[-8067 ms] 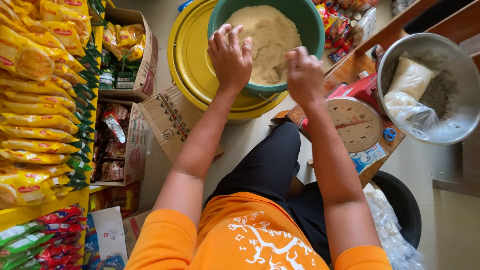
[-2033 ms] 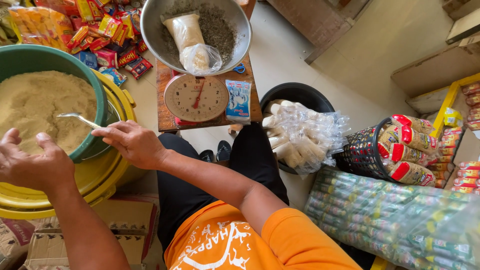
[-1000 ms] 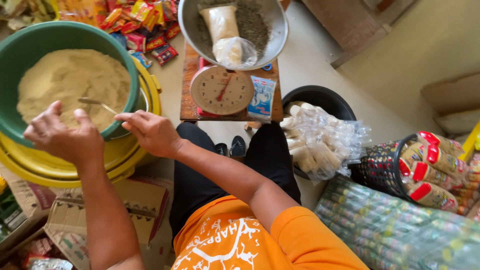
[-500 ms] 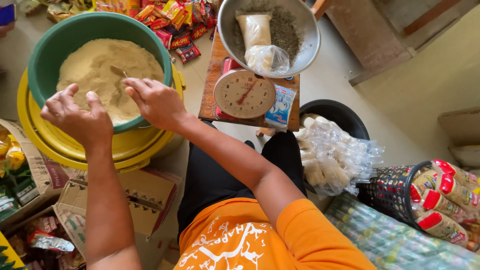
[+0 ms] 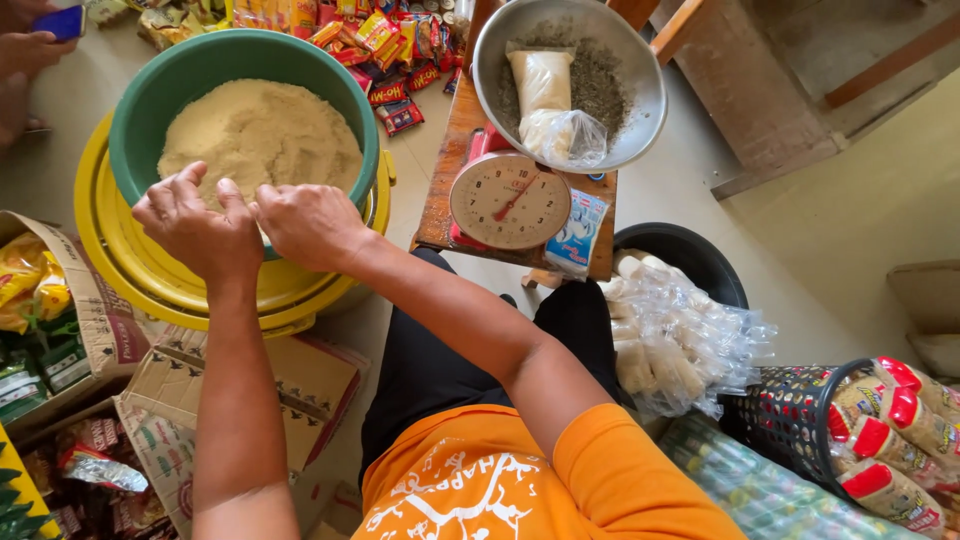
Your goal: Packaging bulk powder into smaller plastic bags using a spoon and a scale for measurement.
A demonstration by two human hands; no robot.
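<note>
Over the near rim of the green basin [image 5: 150, 95], both hands meet side by side: the left hand [image 5: 195, 222] and the right hand [image 5: 310, 222] have fingers curled down and closed at the edge of the tan powder [image 5: 260, 130] that fills it, though what they pinch cannot be seen. Beneath the basin sits a yellow tub [image 5: 120, 270]. Right of the basin, a dial scale [image 5: 508, 200] carries a metal bowl [image 5: 640, 90].
</note>
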